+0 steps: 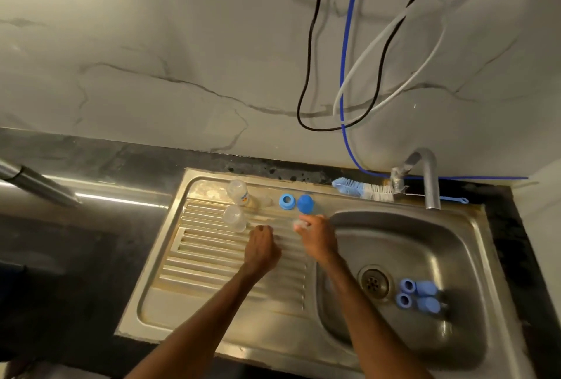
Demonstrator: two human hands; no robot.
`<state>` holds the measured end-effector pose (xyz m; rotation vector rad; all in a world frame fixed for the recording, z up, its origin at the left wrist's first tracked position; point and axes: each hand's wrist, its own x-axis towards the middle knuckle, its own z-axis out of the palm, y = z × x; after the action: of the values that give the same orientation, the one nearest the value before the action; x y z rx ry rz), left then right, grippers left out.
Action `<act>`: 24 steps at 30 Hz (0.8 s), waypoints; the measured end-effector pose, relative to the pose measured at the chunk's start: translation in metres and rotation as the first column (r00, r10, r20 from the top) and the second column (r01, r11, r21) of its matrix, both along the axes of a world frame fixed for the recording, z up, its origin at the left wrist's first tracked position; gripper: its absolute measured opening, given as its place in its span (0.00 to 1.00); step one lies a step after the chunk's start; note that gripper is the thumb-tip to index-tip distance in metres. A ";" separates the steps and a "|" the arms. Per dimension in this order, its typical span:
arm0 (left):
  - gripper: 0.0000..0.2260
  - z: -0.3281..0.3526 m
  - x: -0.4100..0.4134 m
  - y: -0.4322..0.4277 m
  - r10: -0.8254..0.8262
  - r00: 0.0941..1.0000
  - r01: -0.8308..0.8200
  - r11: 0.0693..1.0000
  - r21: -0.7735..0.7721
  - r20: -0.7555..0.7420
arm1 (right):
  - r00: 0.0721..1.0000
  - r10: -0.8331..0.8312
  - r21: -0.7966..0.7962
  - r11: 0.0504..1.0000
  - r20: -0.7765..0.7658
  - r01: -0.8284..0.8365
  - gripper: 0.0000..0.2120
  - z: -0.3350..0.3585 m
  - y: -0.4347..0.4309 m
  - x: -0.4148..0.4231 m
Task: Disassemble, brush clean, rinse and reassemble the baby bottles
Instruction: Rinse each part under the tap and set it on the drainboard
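So both hands are over the ribbed drainboard [212,257] of the steel sink set in the dark desk [91,166]. Left hand [262,246] is clenched, nothing visible in it. Right hand [315,236] is pinching a small clear piece [299,223] at its fingertips, too blurry to say what exactly. Just beyond that hand sit a blue cap [305,204] and a blue ring [287,201], side by side. Further left stands a clear bottle [238,193], with a second bottle [234,218] just nearer, near the left hand's knuckles. In the basin [379,233], right of the drain [373,281], 2 spare rings [406,285] and 2 spare caps [425,287] lie bunched together. Brush [362,189] lies on the far rim by the tap [425,178].
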<state>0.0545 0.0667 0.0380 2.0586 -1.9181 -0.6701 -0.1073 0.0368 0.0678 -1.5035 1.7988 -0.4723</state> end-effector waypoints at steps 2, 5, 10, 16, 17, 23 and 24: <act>0.16 -0.012 0.016 0.005 -0.114 0.991 0.117 0.993 -0.030 0.075 | 0.997 0.074 0.041 0.996 -0.005 -0.074 0.08 -0.005 -0.005 0.033; 0.24 -0.030 0.034 0.008 -0.197 0.973 0.200 0.980 -0.010 0.116 | 0.986 0.142 0.075 0.988 -0.081 -0.136 0.10 -0.015 -0.014 0.066; 0.26 -0.028 0.044 0.009 -0.238 0.962 0.256 0.958 -0.131 0.135 | 0.981 0.134 0.050 0.990 -0.141 -0.128 0.11 -0.033 -0.023 0.089; 0.27 -0.026 0.045 0.008 -0.244 0.965 0.258 0.947 -0.193 0.094 | 0.984 0.124 -0.020 0.992 -0.126 -0.128 0.10 -0.039 -0.022 0.091; 0.29 -0.026 0.043 0.008 -0.242 0.967 0.253 0.949 -0.190 0.078 | 0.985 0.126 -0.029 0.991 -0.121 -0.130 0.10 -0.040 -0.021 0.091; 0.30 -0.030 0.040 0.017 -0.258 0.965 0.246 0.947 -0.205 -0.036 | 0.985 0.137 -0.083 0.986 -0.108 -0.146 0.12 -0.043 -0.015 0.092; 0.30 -0.031 0.040 0.018 -0.260 0.965 0.247 0.948 -0.201 -0.040 | 0.986 0.131 -0.087 0.986 -0.099 -0.140 0.11 -0.044 -0.015 0.092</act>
<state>0.0947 0.0843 0.0068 1.6706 -2.1381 -0.5692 -0.0155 0.0216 0.0239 -1.7260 1.7516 -0.4305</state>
